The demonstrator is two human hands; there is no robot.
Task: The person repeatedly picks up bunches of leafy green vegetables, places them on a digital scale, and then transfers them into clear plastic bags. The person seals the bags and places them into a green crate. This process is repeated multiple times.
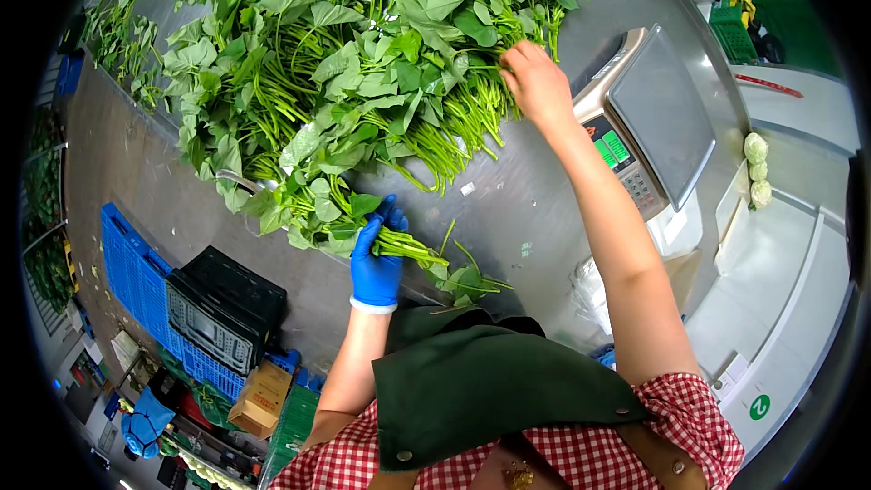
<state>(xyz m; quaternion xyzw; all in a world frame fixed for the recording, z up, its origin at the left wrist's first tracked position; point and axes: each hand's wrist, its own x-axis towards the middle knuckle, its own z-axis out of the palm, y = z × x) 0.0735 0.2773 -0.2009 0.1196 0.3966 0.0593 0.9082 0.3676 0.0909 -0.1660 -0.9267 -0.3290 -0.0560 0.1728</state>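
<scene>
My left hand (378, 260), in a blue glove, is closed around a bunch of leafy green stems (405, 245) that look like sweet potato greens. The leaves of this bunch spread to the left, and the cut ends point right. My bare right hand (537, 78) reaches to the right side of a large heap of the same greens (408, 75). Its fingers are curled against the stems there, and their tips are partly hidden. Loose leaves and stems (469, 282) lie on the metal table (503, 218) near my apron.
A digital scale (660, 116) with a lit display stands right of my right forearm. Clear plastic bags (590, 292) lie below it. Black crates (218, 306), blue pallets (133, 272) and a cardboard box (262, 398) are on the floor at left. Pale vegetables (757, 170) sit far right.
</scene>
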